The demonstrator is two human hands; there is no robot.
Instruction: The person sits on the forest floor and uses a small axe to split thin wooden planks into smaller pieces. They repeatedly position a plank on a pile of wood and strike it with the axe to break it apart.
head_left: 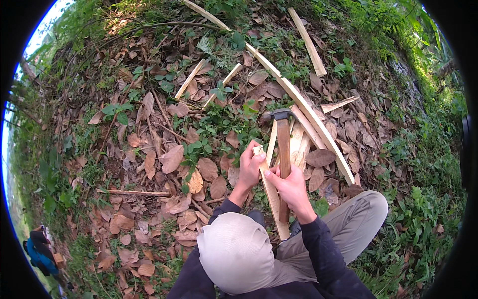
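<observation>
We see a pale wooden strip just below and right of the middle of the frame, standing at a tilt with its lower end between our legs. Our left grip is closed around its upper part, the thumb pressed over the front of the wood. Our right grip is wrapped around the handle of a hammer, with the thumb reaching left to the strip. The hammer stands head-up beside the strip, its dark metal head above both hands and its handle end below our right fist.

Right behind the hammer, we see several split boards lying close together on the leaves. A long, thin lath slants past them on their right side, from the upper middle down toward the right of centre. Near its upper stretch, left of it, lie two short sticks; a broader slat lies at the upper right, and a small wedge-like piece lies below that.

Lower left, we have a thin brown stick among dry leaves. Our dark sleeves and light trousers fill the lower middle. Green plants line the right side.
</observation>
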